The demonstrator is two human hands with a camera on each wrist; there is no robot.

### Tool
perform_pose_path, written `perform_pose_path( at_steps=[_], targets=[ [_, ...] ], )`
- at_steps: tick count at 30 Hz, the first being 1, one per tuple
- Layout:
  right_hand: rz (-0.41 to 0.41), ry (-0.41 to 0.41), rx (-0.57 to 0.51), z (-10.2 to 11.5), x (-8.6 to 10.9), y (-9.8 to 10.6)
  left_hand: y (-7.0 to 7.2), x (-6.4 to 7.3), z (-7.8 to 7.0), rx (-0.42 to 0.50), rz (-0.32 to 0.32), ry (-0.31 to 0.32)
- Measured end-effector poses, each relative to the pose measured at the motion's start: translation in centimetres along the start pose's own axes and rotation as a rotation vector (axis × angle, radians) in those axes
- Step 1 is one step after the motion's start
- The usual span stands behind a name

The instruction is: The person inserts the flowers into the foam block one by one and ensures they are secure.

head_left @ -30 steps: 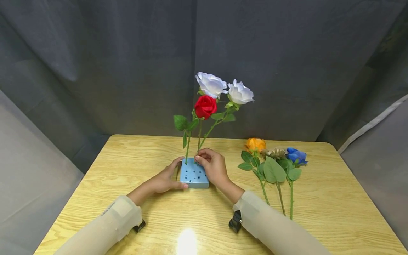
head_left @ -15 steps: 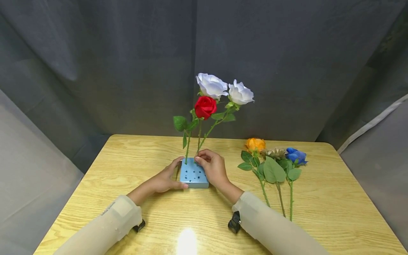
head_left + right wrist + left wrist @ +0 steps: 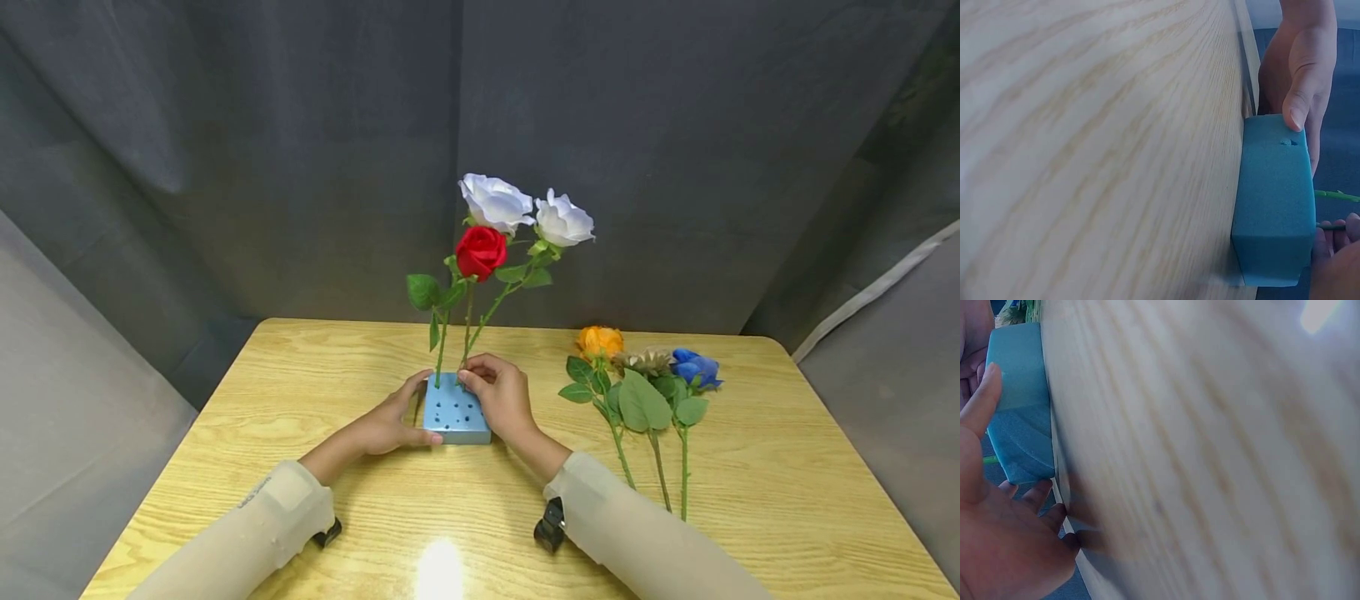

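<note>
A light blue foam block (image 3: 454, 415) with several holes in its top sits on the table. My left hand (image 3: 386, 425) holds its left side, thumb at the front and fingers toward the back; the left wrist view shows the thumb on the foam (image 3: 1019, 375). Three roses rise from the block's back part: a red rose (image 3: 481, 252), a white rose (image 3: 497, 202) and another white rose (image 3: 564, 218) leaning right. My right hand (image 3: 504, 396) pinches low on the stems just over the block; I cannot tell whether it grips one stem or two.
On the right of the wooden table (image 3: 780, 467) lie an orange flower (image 3: 602, 341), a brownish flower (image 3: 647, 361) and a blue flower (image 3: 696, 367), their leafy stems toward the front. A dark curtain (image 3: 337, 167) hangs behind the table.
Very little differs. My right wrist has shifted slightly left, with the pinch at the stems kept. My left hand stays on the block.
</note>
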State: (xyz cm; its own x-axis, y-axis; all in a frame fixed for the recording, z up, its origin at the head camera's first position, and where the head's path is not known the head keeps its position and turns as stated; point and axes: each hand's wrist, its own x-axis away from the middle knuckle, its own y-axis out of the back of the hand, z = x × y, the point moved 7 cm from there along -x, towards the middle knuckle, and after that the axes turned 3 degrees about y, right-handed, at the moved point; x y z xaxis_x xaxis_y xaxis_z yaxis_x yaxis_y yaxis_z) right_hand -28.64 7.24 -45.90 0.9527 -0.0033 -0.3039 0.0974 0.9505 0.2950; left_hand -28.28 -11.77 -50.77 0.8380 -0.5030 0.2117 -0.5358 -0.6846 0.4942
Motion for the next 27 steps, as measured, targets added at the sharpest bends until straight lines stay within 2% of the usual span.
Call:
perform_pose_path(
  at_steps=[8,15,27],
  targets=[
    [-0.014,-0.008,-0.012,0.26,0.22,0.03,0.03,0.07,0.01,-0.008,-0.002,-0.006],
    [-0.042,-0.002,0.022,0.47,0.48,0.1,-0.04,0.09,-0.13,-0.008,-0.001,-0.018],
    [-0.065,-0.002,0.03,-0.02,0.61,0.51,-0.19,0.07,-0.16,-0.022,-0.005,-0.023]
  ],
)
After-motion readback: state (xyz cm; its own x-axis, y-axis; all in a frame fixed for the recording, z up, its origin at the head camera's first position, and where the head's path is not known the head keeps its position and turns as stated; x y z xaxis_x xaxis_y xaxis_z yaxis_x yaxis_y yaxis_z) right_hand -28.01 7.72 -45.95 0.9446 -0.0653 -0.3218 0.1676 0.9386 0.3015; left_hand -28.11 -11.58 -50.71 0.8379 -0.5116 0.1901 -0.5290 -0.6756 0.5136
